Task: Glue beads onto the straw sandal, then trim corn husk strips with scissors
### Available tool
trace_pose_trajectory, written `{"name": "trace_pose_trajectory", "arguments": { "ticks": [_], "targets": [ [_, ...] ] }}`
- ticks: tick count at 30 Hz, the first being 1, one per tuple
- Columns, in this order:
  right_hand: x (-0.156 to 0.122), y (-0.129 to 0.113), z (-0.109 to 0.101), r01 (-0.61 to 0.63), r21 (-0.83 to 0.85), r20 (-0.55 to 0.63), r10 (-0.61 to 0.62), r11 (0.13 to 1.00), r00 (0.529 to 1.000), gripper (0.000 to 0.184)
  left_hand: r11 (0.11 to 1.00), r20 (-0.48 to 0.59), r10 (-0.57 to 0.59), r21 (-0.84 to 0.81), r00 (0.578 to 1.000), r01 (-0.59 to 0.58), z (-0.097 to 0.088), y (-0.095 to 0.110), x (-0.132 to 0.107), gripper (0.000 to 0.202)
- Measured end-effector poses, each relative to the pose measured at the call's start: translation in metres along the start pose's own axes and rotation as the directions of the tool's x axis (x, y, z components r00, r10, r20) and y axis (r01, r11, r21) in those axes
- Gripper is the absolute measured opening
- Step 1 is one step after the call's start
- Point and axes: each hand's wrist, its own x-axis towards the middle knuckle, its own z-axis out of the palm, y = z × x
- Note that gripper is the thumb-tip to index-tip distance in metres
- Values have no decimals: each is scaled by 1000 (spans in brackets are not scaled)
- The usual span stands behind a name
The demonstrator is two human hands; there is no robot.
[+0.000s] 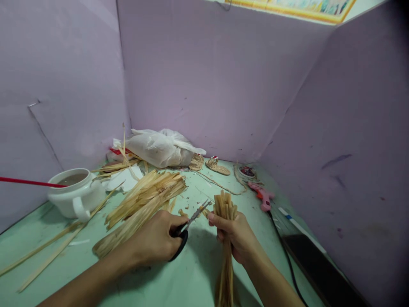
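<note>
My left hand (162, 236) grips a pair of scissors (182, 238) by its black handles. The blades point up and right, their tips close to a small end of dried strip beside my right hand. Closed around a bundle of dried plant strips (226, 207), my right hand (236, 234) holds it upright, with cut ends fanning out on top and long strips hanging below. Left of the scissors lie flat bunches of dried leaf strips (150, 189), partly behind my left hand and forearm. Small scraps (182, 213) lie on the table near the blade tips.
A white pot (68, 202) with liquid and a red stick (32, 182) stands left. At the back are a white plastic bag (159, 147) and two small woven slippers (219, 167). A pink glue gun (263, 197) with a cord and a dark flat object (319, 264) lie right. Lilac panels surround the table.
</note>
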Motion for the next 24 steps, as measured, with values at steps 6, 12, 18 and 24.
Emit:
{"name": "trace_pose_trajectory", "arguments": {
  "ticks": [6,12,18,24],
  "targets": [
    [4,2,-3,7,3,17,-7,1000,1000,30,998,-62,-17,-57,998,13,-5,-10,7,15],
    [-1,-3,-9,-66,117,105,53,991,993,38,991,-496,-125,-19,859,133,-59,-16,1,22],
    [4,-2,-14,-155,69,99,147,986,984,40,950,-484,-61,240,873,200,-50,-24,11,6],
    [6,-1,-9,-165,46,75,161,985,984,40,911,-547,4,348,837,223,-17,-32,54,25]
  ]
}}
